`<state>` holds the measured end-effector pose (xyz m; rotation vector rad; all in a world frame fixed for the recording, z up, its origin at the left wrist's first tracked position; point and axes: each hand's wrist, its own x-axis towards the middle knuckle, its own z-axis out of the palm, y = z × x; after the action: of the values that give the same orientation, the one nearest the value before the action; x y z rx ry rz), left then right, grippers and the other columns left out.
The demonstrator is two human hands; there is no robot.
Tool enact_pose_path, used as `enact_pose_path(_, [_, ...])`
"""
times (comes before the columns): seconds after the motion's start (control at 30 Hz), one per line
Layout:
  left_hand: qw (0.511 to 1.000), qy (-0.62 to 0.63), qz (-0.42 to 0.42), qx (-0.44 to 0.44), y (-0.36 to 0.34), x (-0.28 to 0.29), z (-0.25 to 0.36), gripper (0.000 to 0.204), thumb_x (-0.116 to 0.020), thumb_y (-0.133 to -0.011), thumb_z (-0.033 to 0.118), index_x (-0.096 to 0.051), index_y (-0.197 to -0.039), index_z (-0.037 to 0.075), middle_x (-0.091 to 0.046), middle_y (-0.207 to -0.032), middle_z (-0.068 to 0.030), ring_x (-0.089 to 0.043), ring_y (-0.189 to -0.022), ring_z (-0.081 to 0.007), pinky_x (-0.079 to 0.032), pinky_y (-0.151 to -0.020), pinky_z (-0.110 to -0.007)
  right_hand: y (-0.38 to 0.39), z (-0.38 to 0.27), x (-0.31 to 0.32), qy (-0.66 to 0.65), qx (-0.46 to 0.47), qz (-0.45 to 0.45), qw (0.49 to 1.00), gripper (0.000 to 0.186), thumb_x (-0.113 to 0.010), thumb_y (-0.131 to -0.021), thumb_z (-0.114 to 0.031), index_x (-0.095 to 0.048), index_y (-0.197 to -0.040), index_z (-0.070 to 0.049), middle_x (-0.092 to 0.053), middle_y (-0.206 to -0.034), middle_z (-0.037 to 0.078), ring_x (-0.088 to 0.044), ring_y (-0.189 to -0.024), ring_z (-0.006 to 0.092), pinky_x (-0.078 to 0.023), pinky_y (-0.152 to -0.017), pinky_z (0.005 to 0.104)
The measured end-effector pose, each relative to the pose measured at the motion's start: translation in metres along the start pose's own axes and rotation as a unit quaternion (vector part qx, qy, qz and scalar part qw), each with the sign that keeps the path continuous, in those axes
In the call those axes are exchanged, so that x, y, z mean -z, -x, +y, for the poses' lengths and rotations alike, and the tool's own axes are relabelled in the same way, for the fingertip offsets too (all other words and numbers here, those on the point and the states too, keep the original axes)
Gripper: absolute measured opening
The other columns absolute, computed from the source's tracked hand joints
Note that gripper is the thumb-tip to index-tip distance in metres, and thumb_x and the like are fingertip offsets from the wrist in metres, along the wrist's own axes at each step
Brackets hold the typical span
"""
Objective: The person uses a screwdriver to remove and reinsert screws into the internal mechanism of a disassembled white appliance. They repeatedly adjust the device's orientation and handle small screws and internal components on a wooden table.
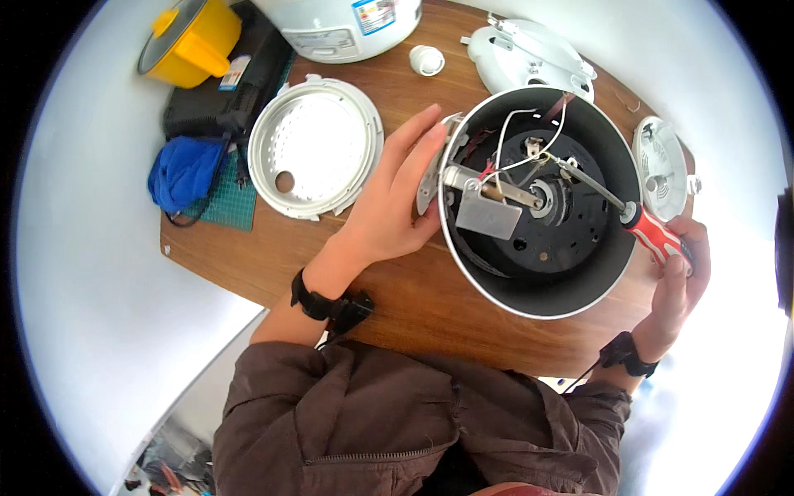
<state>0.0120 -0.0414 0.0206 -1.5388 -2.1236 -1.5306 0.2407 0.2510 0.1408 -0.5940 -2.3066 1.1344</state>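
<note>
Only a couple of stickers here: a rectangular label in blue, red and white sits on the white appliance body, well beyond the left hand fingertips. Another small white tag with red and blue print lies on the black case, far off to the left of those fingers.

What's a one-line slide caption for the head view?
Left hand steadies opened rice cooker shell; right hand works red-handled screwdriver inside.
</note>
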Motion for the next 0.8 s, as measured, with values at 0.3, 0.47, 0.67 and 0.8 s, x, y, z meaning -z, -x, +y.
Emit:
enact_pose_path(0.3, [0.993,-0.115,-0.006,-0.032,0.007,-0.006,-0.002,0.103,-0.086,-0.076,0.019,-0.024,-0.156,-0.001,-0.042,-0.149,-0.0321,-0.049,-0.134,-0.0444,-0.041,-0.110,-0.049,-0.013,0.008,0.001,0.092,0.060,-0.047,0.993,0.063,-0.070,-0.083,-0.060,-0.064,-0.108,-0.003,-0.066,-0.100,0.011,-0.066,-0.090,0.0184,-0.050,-0.082,0.0289])
enact_pose_path(0.47, [0.991,0.002,-0.124,0.044,-0.003,0.018,0.002,0.112,-0.087,-0.076,0.022,-0.015,-0.160,-0.001,-0.029,-0.160,-0.0288,-0.038,-0.145,-0.0389,-0.028,-0.119,-0.048,-0.016,0.008,0.004,0.105,0.053,-0.076,0.990,0.061,-0.069,-0.084,-0.059,-0.063,-0.108,-0.003,-0.066,-0.098,0.011,-0.067,-0.088,0.0178,-0.051,-0.079,0.0281])
enact_pose_path(0.67, [0.941,0.222,-0.166,0.192,-0.042,0.040,-0.002,0.076,-0.058,-0.097,0.051,-0.039,-0.149,-0.002,-0.049,-0.146,-0.0227,-0.048,-0.137,-0.0323,-0.033,-0.116,-0.043,-0.021,0.011,0.006,0.092,0.066,-0.082,0.990,0.060,-0.069,-0.085,-0.058,-0.063,-0.107,-0.002,-0.065,-0.099,0.010,-0.065,-0.088,0.0175,-0.050,-0.078,0.0284])
enact_pose_path(0.8, [0.900,0.217,-0.301,0.228,-0.068,0.054,-0.034,0.061,-0.057,-0.100,0.049,-0.055,-0.134,-0.002,-0.061,-0.127,-0.0136,-0.058,-0.121,-0.0230,-0.043,-0.107,-0.037,-0.020,0.010,0.008,0.079,0.048,-0.083,0.992,0.061,-0.070,-0.084,-0.058,-0.062,-0.107,-0.002,-0.064,-0.098,0.010,-0.064,-0.086,0.0172,-0.049,-0.078,0.0289])
